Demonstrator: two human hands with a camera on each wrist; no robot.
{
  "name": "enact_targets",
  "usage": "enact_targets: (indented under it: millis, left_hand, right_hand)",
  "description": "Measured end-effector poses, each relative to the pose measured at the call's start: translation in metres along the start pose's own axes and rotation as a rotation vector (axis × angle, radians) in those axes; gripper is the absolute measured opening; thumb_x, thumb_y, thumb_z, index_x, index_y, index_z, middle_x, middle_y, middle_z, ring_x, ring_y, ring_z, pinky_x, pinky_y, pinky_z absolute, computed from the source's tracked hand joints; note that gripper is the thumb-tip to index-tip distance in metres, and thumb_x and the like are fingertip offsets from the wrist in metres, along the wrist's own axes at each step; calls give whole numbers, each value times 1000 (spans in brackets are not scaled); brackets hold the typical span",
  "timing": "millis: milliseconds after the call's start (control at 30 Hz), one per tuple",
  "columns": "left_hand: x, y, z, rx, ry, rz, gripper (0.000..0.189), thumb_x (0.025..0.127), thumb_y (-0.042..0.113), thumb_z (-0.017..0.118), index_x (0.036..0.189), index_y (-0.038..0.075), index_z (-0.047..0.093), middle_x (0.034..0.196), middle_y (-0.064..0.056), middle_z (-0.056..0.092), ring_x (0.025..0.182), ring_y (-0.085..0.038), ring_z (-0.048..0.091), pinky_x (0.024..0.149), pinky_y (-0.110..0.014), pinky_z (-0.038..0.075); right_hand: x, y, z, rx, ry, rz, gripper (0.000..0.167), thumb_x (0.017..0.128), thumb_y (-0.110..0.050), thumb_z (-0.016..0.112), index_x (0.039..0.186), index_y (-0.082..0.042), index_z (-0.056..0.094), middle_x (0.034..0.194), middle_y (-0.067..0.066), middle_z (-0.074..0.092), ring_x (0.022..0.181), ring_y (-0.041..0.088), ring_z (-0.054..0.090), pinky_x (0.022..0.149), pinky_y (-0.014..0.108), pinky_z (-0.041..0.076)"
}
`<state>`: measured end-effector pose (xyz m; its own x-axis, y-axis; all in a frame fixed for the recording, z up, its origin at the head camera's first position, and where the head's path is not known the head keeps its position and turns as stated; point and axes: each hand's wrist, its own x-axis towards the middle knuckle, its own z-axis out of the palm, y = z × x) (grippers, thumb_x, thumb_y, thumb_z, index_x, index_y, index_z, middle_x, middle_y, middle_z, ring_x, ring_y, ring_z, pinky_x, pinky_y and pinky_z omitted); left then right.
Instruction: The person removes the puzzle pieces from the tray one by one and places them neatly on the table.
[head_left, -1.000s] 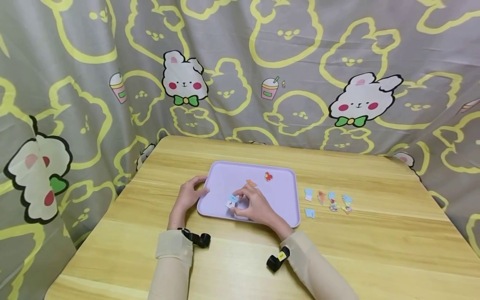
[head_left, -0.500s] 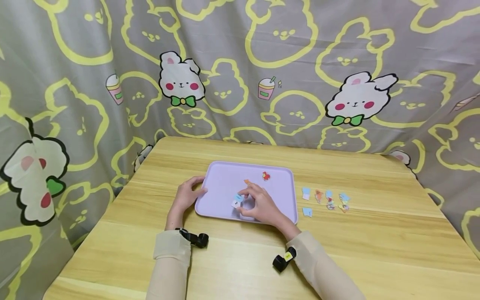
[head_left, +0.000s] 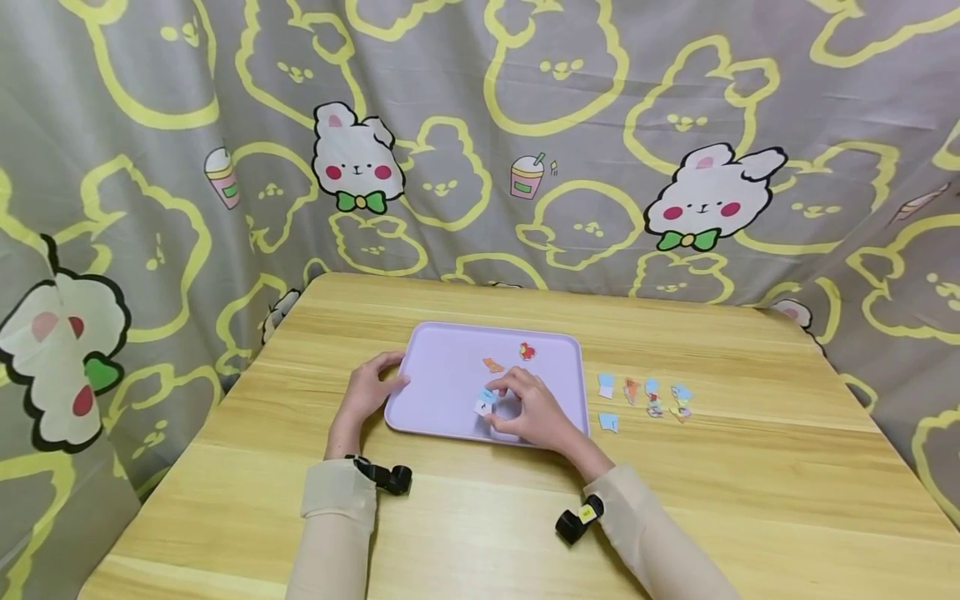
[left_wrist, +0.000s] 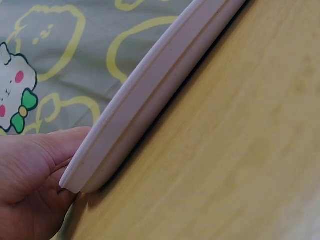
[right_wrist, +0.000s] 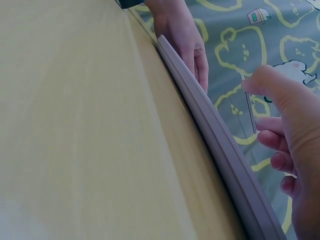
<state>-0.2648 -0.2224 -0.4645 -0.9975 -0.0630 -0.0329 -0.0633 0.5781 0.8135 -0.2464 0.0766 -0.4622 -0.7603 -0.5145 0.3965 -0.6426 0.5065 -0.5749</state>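
A pale purple tray [head_left: 438, 375] lies on the wooden table, and my left hand [head_left: 366, 390] holds its left side. In the left wrist view the thumb lies over the rim of the tray [left_wrist: 135, 95] while the fingers curl at its outer side. Over the tray my right hand [head_left: 536, 408] pinches a small light blue and white flat piece [head_left: 486, 403] with a black mark, between thumb and fingertips. That thin piece [right_wrist: 249, 106] appears edge-on in the right wrist view, raised above the tray's rim. On the tray lie an orange piece [head_left: 492, 365] and a red piece [head_left: 527, 351].
Right of the tray, several small cut-out pieces lie on the table: a blue and white one [head_left: 606, 386], an orange one [head_left: 632, 390], a blue one [head_left: 608, 422] and colourful ones [head_left: 682, 402]. A patterned curtain [head_left: 450, 167] hangs behind the table [head_left: 465, 517].
My right hand has moved slightly right over the tray with the blue and white piece, showing more of the orange piece. My left hand keeps its hold on the tray.
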Motion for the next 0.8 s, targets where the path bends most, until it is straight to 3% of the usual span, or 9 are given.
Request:
enact_targets:
  millis: [400, 800]
  left_hand:
    - [0, -1, -1, 4, -9, 3, 47, 94, 14, 64, 140, 7, 52, 147, -15, 52, 144, -34, 37, 122, -49, 29]
    - [-2, 1, -1, 3, -12, 4, 47, 95, 14, 64, 140, 7, 52, 146, -15, 52, 144, -34, 37, 122, -50, 28]
  right_hand:
    - [-11, 12, -12, -13, 41, -33, 38, 77, -24, 80, 111, -12, 69, 92, 1, 59, 83, 16, 50, 74, 25, 42]
    - [-24, 20, -26, -26, 41, 6, 37, 76, -25, 81, 110, -14, 70, 93, -2, 59, 83, 15, 50, 74, 24, 43]
